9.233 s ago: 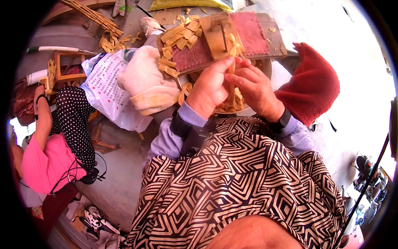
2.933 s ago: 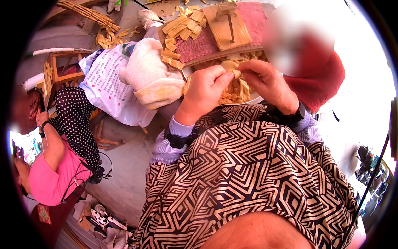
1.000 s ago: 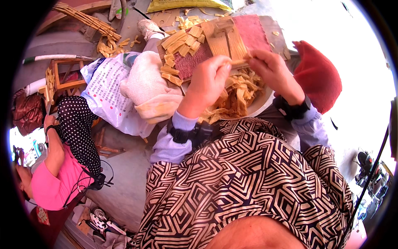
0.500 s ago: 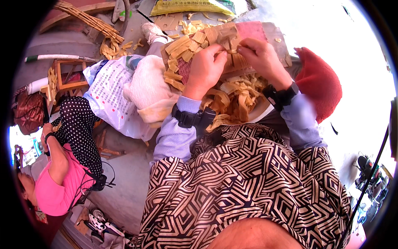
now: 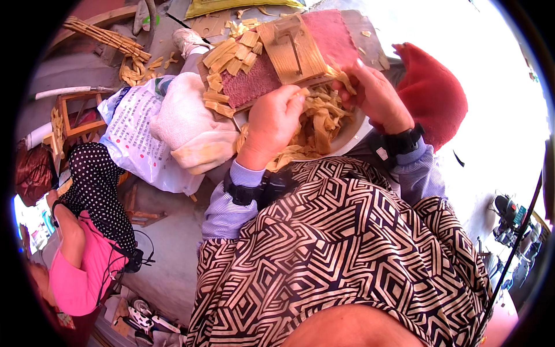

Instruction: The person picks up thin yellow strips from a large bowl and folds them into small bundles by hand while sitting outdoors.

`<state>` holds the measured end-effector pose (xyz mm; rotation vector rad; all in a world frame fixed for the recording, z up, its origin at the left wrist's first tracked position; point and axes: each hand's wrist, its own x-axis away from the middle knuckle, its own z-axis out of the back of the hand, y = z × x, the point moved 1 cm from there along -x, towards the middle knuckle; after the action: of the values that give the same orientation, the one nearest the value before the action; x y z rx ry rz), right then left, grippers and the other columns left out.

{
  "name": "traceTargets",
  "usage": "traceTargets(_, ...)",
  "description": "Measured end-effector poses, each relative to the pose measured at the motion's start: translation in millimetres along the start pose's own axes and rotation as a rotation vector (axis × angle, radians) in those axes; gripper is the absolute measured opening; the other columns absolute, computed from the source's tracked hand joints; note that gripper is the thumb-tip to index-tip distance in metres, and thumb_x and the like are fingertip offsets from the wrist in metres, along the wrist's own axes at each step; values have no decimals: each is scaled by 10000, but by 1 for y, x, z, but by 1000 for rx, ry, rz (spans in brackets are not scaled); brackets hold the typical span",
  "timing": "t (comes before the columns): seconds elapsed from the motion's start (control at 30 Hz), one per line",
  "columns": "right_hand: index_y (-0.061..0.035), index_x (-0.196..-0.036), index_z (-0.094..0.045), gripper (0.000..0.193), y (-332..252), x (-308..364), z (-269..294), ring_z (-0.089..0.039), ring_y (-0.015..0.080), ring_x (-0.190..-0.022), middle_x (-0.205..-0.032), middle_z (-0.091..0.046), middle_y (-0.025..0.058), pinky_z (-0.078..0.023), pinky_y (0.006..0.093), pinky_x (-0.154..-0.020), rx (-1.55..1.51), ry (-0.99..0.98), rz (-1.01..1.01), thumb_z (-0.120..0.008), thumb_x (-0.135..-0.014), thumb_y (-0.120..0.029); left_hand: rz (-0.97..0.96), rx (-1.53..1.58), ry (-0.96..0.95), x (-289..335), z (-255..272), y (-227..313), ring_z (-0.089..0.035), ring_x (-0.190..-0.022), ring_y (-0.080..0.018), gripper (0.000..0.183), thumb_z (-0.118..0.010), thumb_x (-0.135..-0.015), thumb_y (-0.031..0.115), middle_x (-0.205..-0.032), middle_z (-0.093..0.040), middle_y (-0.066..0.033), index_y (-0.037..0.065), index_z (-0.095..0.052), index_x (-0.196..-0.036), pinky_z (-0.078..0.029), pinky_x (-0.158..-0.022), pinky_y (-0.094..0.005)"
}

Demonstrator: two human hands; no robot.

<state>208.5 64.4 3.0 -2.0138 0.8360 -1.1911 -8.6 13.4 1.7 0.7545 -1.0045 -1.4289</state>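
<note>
My left hand (image 5: 270, 124) is closed in a pinch on a small straw-coloured piece that looks like dried husk; only its tip shows. To its right, my right hand (image 5: 378, 95) grips a twisted strip of dried husk (image 5: 342, 75) between thumb and fingers. Both hands hover over a white basin (image 5: 357, 137) heaped with loose husk strips (image 5: 315, 124). Just beyond lies a board covered in reddish cloth (image 5: 328, 34). On it sit a wooden block (image 5: 272, 55) with a thin dark bar and several short flat folded husk pieces (image 5: 234, 55).
A white towel (image 5: 188, 118) and a printed plastic bag (image 5: 139, 127) lie to the left. Red cloth (image 5: 436, 95) covers my right knee. Further left, a person in a pink top (image 5: 81, 263) sits near a wooden stool (image 5: 84, 115). A bundle of stalks (image 5: 107, 37) is at the far left.
My hands have moved apart and nearer to me, off the wooden block, which now shows in full. The right hand carries a husk strip. The whole view has shifted slightly.
</note>
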Motion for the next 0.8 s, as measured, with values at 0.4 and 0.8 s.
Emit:
traceTargets(0.4, -9, -1061, -661, 219, 8, 25, 7, -541, 39, -716, -835, -644, -15, -456, 193, -640, 435, -17, 126, -612, -921, -170, -365, -71, 98, 1, -13, 30, -632, -923, -256, 324, -492, -905, 2, -1051, -621, -142, 47, -555, -1220, -501, -801, -312)
traceTargets(0.8, 4, -963, -647, 168, -21, 46, -20, -630, 188, -661, -758, -655, 133, -490, 290, -628, 1048, -61, 451, -641, -812, -70, -412, -524, 238, 8, 7, 23, -574, -595, -279, 110, -592, -799, 121, -624, -555, -87, 76, -550, -707, -452, -521, -384)
